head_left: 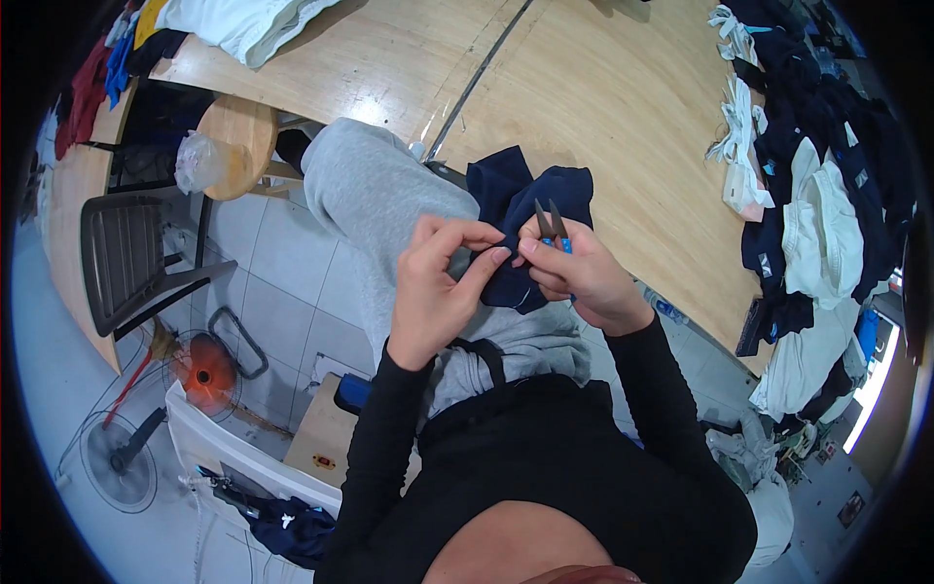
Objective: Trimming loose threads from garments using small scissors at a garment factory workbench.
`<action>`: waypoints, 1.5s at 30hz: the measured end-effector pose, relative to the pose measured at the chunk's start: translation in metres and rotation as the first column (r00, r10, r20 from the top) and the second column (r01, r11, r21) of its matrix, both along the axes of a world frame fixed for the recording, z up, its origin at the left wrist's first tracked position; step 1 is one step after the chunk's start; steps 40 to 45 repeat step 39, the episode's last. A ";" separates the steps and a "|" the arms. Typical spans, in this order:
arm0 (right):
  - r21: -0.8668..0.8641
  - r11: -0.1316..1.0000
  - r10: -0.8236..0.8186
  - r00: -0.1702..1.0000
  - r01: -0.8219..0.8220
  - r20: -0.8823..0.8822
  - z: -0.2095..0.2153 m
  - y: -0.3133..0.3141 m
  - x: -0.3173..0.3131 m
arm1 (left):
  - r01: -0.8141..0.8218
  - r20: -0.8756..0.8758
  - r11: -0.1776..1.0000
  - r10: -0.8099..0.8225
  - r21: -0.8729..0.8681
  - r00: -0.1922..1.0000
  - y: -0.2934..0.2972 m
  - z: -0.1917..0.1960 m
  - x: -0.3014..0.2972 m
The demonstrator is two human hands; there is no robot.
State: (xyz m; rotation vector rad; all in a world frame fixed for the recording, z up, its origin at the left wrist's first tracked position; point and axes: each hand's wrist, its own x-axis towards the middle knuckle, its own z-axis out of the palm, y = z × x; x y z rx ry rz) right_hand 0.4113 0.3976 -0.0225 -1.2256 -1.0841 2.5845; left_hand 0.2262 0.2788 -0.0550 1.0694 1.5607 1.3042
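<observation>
A pair of small thread snips [554, 234] with blue grips sits in my right hand [586, 274], its dark blades apart and pointing away from me. The thumb and forefinger of that hand are also pressed together at a folded piece of navy cloth [535, 190]. From the other side, my left hand [440, 282] pinches at the same cloth with thumb and forefinger; any thread between the fingertips is too small to tell. The cloth rests across my lap in grey trousers [365, 175] and reaches the table edge. Part of it is hidden behind my fingers.
Ahead and right stretches a light wooden table [623, 117]. Navy and white garments [822, 224] are heaped along its right side. White cloth [248, 24] lies far left. To my left are a wooden stool [238, 136], a brown chair [136, 253] and an orange-centred fan [204, 375].
</observation>
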 end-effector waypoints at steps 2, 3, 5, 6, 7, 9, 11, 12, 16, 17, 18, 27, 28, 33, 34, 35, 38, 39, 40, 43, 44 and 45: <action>-0.008 1.000 0.026 0.999 -0.026 0.025 -0.001 -0.006 -0.005 | -0.112 -0.309 0.993 0.099 -0.024 0.946 -0.005 0.015 0.000; -0.013 0.999 0.049 0.997 -0.049 0.053 -0.002 -0.008 -0.007 | -0.146 -0.269 0.985 0.117 -0.090 0.956 -0.005 0.022 0.002; -0.004 0.997 0.077 0.996 -0.077 0.044 -0.008 -0.014 -0.013 | -0.178 -0.256 0.981 0.153 -0.075 0.954 -0.007 0.025 0.008; 0.010 0.995 0.094 0.995 -0.094 0.042 -0.009 -0.016 -0.014 | -0.198 -0.236 0.979 0.179 -0.056 0.955 -0.008 0.025 0.010; 0.011 0.995 0.100 0.994 -0.101 0.038 -0.009 -0.016 -0.016 | -0.204 -0.239 0.977 0.186 -0.055 0.953 -0.008 0.023 0.011; 0.028 0.996 0.079 0.995 -0.080 0.053 -0.008 -0.015 -0.019 | -0.072 -0.275 0.997 0.073 0.015 0.959 -0.008 0.015 0.012; 0.196 0.975 0.091 0.991 -0.108 0.094 -0.010 -0.019 -0.023 | -0.095 -0.275 0.995 0.102 0.038 0.956 -0.008 0.010 0.014; 0.354 0.924 0.099 0.986 -0.141 0.135 -0.011 -0.021 -0.024 | -0.122 -0.275 0.991 0.133 0.059 0.952 -0.009 0.007 0.015; 0.475 0.859 0.108 0.975 -0.190 0.195 -0.014 -0.022 -0.024 | -0.166 -0.360 0.978 0.202 0.129 0.911 -0.014 -0.010 0.011; 0.561 0.806 0.103 0.979 -0.187 0.178 -0.020 -0.023 -0.023 | -0.166 -0.361 0.977 0.203 0.131 0.910 -0.015 -0.012 0.011; 0.642 0.745 0.100 0.982 -0.181 0.161 -0.023 -0.023 -0.022 | -0.177 -0.364 0.974 0.217 0.140 0.906 -0.015 -0.015 0.011; 0.508 0.861 -0.080 0.981 -0.021 0.176 -0.017 -0.018 -0.023 | -0.272 -0.090 0.962 0.273 0.025 0.958 -0.023 -0.023 -0.001; 0.514 0.858 -0.124 0.981 0.029 0.151 -0.016 -0.016 -0.020 | -0.280 0.050 0.960 0.281 -0.020 0.958 -0.021 -0.023 -0.001; 0.822 0.569 -0.138 0.983 -0.023 0.123 -0.027 -0.022 -0.012 | -0.178 -0.065 0.984 0.178 0.008 0.982 -0.016 -0.025 -0.001; 0.839 0.545 -0.133 0.987 -0.004 0.091 -0.026 -0.026 -0.018 | -0.147 -0.146 0.989 0.142 -0.024 0.979 -0.018 -0.012 -0.003; 0.887 0.461 -0.097 0.993 -0.014 0.066 -0.028 -0.028 -0.022 | -0.142 -0.155 0.990 0.138 -0.013 0.978 -0.025 -0.013 -0.006; 0.931 0.365 -0.097 0.994 -0.004 0.043 -0.040 -0.038 -0.034 | -0.059 -0.570 0.992 0.112 0.111 0.814 -0.039 -0.032 -0.017; 0.948 0.320 -0.143 0.988 -0.007 0.056 -0.035 -0.028 -0.021 | -0.018 -0.549 0.987 0.103 0.158 0.829 -0.020 -0.036 -0.009; 0.948 0.320 -0.143 0.988 -0.007 0.056 -0.035 -0.028 -0.021 | -0.018 -0.549 0.987 0.103 0.158 0.829 -0.020 -0.036 -0.009; 0.948 0.320 -0.143 0.988 -0.007 0.056 -0.035 -0.028 -0.021 | -0.018 -0.549 0.987 0.103 0.158 0.829 -0.020 -0.036 -0.009; 0.948 0.320 -0.143 0.988 -0.007 0.056 -0.035 -0.028 -0.021 | -0.018 -0.549 0.987 0.103 0.158 0.829 -0.020 -0.036 -0.009; 0.948 0.320 -0.143 0.988 -0.007 0.056 -0.035 -0.028 -0.021 | -0.018 -0.549 0.987 0.103 0.158 0.829 -0.020 -0.036 -0.009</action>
